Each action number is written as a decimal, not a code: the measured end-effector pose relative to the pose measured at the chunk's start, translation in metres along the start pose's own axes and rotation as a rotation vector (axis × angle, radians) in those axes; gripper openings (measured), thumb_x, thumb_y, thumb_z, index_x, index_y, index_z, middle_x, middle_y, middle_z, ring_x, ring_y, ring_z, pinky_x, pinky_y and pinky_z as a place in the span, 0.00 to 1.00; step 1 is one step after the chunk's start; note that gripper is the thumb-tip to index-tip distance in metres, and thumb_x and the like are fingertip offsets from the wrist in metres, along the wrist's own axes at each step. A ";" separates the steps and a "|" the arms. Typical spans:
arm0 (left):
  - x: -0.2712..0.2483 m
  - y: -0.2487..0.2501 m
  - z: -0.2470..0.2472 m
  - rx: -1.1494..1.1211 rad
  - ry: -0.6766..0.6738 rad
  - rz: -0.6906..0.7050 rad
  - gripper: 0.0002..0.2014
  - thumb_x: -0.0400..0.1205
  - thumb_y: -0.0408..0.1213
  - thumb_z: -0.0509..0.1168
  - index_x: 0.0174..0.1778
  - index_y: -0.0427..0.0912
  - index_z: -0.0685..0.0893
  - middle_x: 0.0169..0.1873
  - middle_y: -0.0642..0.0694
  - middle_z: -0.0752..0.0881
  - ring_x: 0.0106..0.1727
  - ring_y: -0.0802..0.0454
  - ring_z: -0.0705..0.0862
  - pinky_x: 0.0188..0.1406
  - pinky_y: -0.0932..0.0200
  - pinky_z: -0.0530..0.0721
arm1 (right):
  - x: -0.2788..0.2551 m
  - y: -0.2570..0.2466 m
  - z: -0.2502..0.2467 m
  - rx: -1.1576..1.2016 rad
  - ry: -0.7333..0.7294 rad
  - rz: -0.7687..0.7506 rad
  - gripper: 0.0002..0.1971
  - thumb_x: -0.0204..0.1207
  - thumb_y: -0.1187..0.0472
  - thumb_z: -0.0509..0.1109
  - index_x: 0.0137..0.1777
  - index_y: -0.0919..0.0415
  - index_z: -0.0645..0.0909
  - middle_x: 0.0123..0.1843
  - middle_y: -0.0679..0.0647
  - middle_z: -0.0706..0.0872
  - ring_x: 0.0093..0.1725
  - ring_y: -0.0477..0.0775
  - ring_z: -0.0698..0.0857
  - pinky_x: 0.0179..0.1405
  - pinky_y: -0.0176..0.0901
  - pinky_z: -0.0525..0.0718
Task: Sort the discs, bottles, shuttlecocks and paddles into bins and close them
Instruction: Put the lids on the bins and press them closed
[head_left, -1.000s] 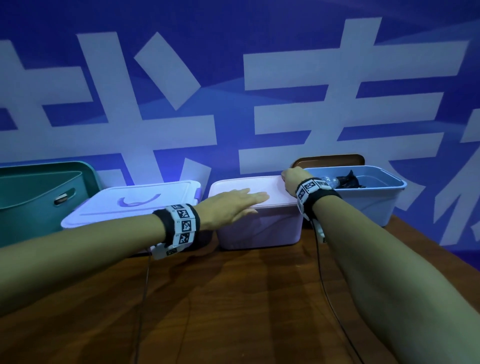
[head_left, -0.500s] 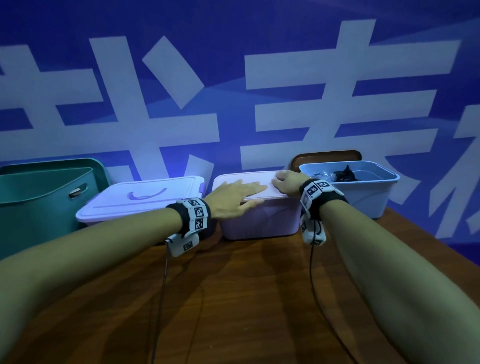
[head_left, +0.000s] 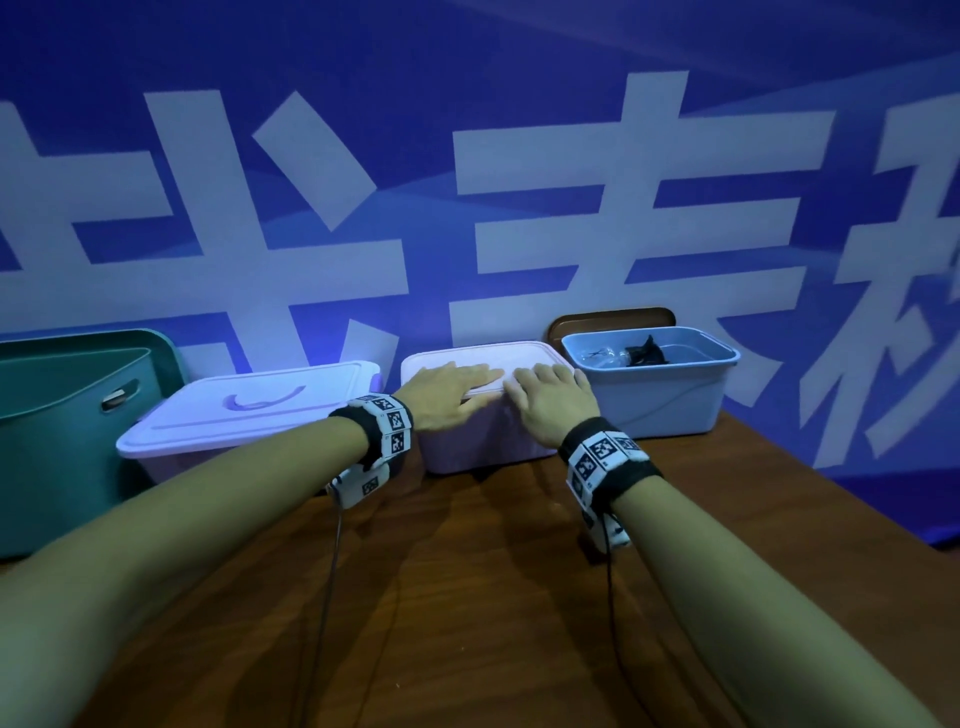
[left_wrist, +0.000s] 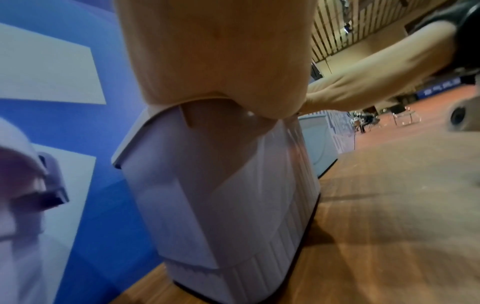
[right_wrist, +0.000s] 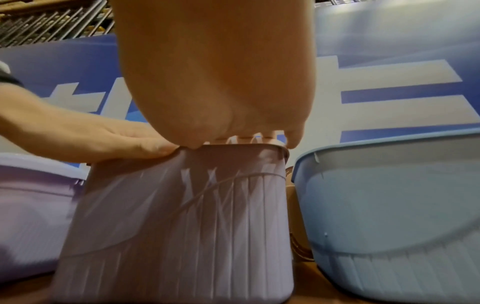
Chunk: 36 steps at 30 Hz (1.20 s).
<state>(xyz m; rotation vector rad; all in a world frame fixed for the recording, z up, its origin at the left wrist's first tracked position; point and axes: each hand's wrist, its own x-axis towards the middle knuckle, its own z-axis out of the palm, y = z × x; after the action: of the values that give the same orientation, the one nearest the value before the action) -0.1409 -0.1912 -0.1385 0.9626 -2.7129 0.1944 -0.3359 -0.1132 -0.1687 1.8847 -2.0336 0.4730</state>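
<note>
Pink bin (head_left: 488, 447): lid (head_left: 483, 358) on, contents hidden.
Left hand (head_left: 447, 392): flat on lid.
Right hand (head_left: 553, 405): flat on lid.
Blue bin (head_left: 654, 400): open, clear bottle, dark item.
Lavender bin (head_left: 249, 410): lidded.

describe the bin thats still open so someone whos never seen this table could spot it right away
Start from the blue banner with big white characters behind the wooden table. Four bins line its foot; take the far right one, the pale blue bin, beside the small lilac bin under both hands. It alone has no lid on, and dark items show inside it.
</note>
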 end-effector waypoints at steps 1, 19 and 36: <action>0.002 -0.002 0.001 0.003 -0.006 0.004 0.30 0.86 0.70 0.42 0.81 0.65 0.68 0.78 0.60 0.75 0.76 0.45 0.77 0.72 0.35 0.76 | 0.000 -0.001 -0.001 -0.020 -0.010 -0.010 0.29 0.79 0.39 0.40 0.72 0.46 0.72 0.70 0.54 0.78 0.71 0.63 0.74 0.74 0.64 0.65; 0.024 0.002 -0.025 0.080 -0.175 -0.087 0.29 0.89 0.60 0.55 0.85 0.53 0.68 0.82 0.47 0.73 0.81 0.42 0.72 0.79 0.50 0.67 | 0.031 0.003 -0.016 0.212 -0.197 0.011 0.29 0.83 0.37 0.54 0.79 0.52 0.71 0.79 0.60 0.75 0.78 0.64 0.72 0.77 0.61 0.68; 0.154 0.109 -0.046 0.136 -0.078 -0.128 0.19 0.85 0.53 0.60 0.60 0.40 0.78 0.59 0.41 0.85 0.51 0.42 0.80 0.47 0.53 0.78 | 0.012 0.140 -0.115 0.372 -0.249 0.377 0.16 0.82 0.48 0.63 0.46 0.63 0.81 0.46 0.57 0.86 0.44 0.57 0.83 0.37 0.43 0.75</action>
<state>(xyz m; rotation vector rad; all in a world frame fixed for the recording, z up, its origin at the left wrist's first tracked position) -0.3160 -0.1897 -0.0555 1.2024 -2.7247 0.3270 -0.4747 -0.0622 -0.0633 1.8273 -2.6403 0.7932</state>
